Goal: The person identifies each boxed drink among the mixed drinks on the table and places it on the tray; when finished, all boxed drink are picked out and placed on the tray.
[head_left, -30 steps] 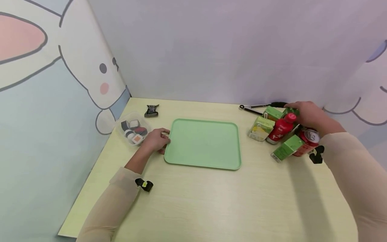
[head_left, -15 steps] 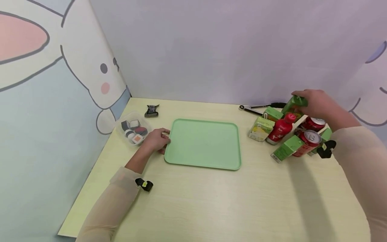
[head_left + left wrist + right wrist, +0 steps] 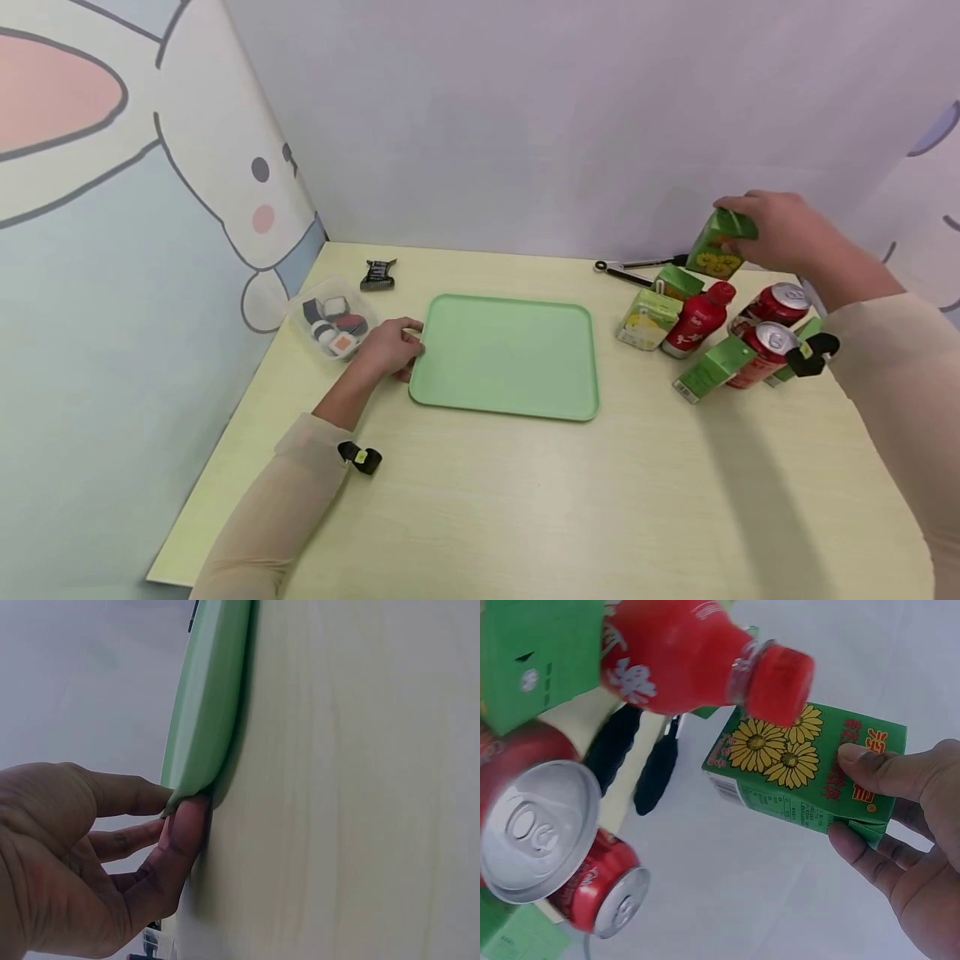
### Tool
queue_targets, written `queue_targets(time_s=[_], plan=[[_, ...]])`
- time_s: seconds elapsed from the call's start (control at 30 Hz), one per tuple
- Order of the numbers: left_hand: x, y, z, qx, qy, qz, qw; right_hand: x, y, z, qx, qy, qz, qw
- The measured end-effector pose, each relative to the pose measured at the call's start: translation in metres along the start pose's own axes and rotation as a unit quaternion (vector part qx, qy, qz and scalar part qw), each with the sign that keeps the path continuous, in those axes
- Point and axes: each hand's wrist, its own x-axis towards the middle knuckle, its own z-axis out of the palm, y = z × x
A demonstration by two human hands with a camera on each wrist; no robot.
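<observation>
My right hand (image 3: 780, 229) grips a green drink carton (image 3: 718, 250) printed with yellow flowers, near its top end. The carton is in the air above the group of drinks; the right wrist view shows thumb and fingers on opposite sides of it. At the left end of a flat green tray (image 3: 504, 357), my left hand (image 3: 388, 348) pinches the rim between thumb and fingers, as the left wrist view shows. The tray lies on the table. Close below the held carton stands a red bottle (image 3: 697, 319).
Two red cola cans (image 3: 768, 350) and several juice cartons (image 3: 649, 318) stand on the right. Behind them lie tongs (image 3: 626, 272). At left are a clear container (image 3: 300, 292) of sushi-like pieces and a small black object (image 3: 378, 275). A wall borders the table's back.
My right hand has lifted the green carton up from behind the red bottle, uncovering the rear cola can. My left hand stays at the tray's edge.
</observation>
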Motion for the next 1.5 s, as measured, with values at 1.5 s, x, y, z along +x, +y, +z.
queue_targets(time_s=[1.5], plan=[[-0.004,0.011,0.003,0.019,0.007,0.016,0.9997,0.067,-0.155,0.044,0.096,-0.017,-0.137,0.9858]])
